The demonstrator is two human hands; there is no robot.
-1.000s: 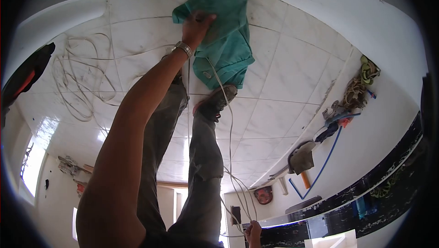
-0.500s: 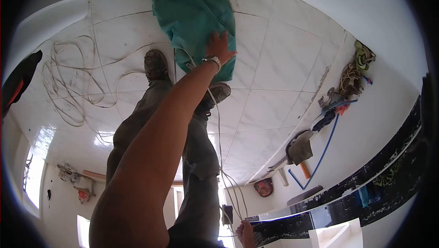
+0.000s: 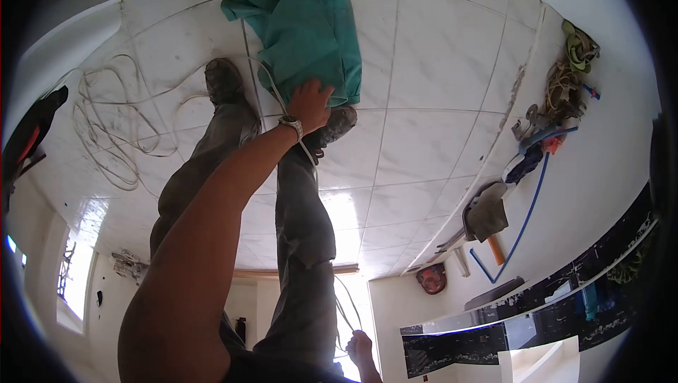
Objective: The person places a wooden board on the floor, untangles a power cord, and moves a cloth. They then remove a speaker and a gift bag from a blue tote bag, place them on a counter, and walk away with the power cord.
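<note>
On the tiled floor (image 3: 441,51), green cloth (image 3: 304,33) lies rumpled. Left hand (image 3: 311,106) touches its near edge; cannot tell whether fingers grip. Well apart from cloth, right hand (image 3: 359,346): fingers clamped on white cable (image 3: 352,299).

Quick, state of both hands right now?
Left hand: touching the green cloth; whether it grips cannot be told.
Right hand: closed, holding the white cable.
</note>
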